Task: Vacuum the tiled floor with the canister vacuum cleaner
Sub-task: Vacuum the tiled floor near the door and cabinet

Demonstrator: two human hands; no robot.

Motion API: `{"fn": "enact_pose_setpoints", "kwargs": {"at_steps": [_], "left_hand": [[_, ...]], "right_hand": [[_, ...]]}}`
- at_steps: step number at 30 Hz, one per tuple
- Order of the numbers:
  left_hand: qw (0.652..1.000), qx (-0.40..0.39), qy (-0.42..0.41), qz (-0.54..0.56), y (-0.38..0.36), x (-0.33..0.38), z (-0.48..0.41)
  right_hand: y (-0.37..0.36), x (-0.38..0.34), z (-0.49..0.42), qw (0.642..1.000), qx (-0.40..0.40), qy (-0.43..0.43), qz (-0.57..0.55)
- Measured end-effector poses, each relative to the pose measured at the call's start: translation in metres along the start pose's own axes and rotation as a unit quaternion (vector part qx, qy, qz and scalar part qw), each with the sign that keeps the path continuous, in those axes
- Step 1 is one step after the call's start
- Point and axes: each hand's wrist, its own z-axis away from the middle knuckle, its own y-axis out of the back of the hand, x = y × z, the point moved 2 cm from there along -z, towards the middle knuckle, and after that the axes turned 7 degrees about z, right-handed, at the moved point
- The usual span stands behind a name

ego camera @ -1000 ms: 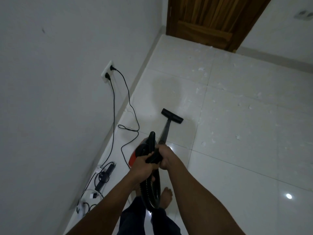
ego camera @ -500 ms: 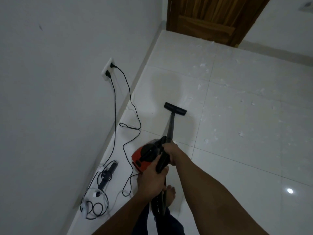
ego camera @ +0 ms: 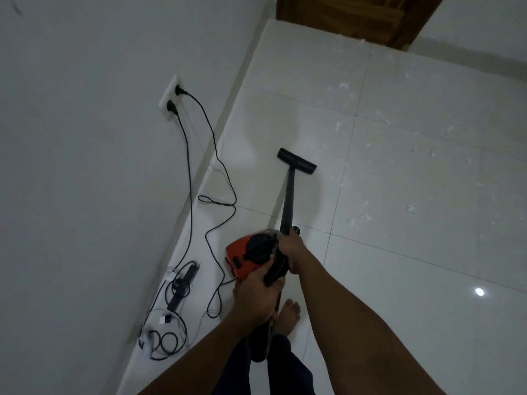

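Observation:
A black vacuum wand (ego camera: 288, 201) runs from my hands down to a flat black floor nozzle (ego camera: 297, 161), which sits on the white tiled floor (ego camera: 399, 252). My right hand (ego camera: 290, 249) grips the wand at its upper end. My left hand (ego camera: 258, 295) grips the black handle just below it, where the hose drops toward my legs. The red and black canister (ego camera: 245, 256) stands on the floor to the left of my hands. White debris scraps (ego camera: 370, 172) lie scattered over the tiles to the right of the nozzle.
A white wall (ego camera: 85, 166) runs along the left with a socket (ego camera: 171, 101) holding two black plugs. Cables (ego camera: 216, 201) loop over the floor beside it, with a cable bundle (ego camera: 168, 329) nearer me. A wooden door (ego camera: 356, 18) is ahead. My bare foot (ego camera: 288, 316) is under my hands.
The nozzle has slid forward, away from me. My hands have moved apart along the wand, the left one now lower. More of the red canister shows.

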Motion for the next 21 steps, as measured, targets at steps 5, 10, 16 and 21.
{"fn": "enact_pose_setpoints", "kwargs": {"at_steps": [5,10,16,21], "left_hand": [[0.998,-0.026,0.008,0.050,0.006,0.021,-0.003],[0.997,-0.037,0.001,0.071,0.017,0.031,-0.001],[0.996,-0.036,0.032,0.077,0.042,0.051,-0.020],[0.994,-0.051,0.020,0.094,0.060,0.066,-0.042]], "right_hand": [[0.001,-0.018,-0.007,0.994,0.027,0.021,0.099],[-0.004,-0.034,-0.007,0.984,0.014,0.019,0.178],[-0.018,-0.071,-0.009,0.982,0.049,0.004,0.181],[-0.018,-0.106,-0.016,0.970,0.061,-0.005,0.234]]}}
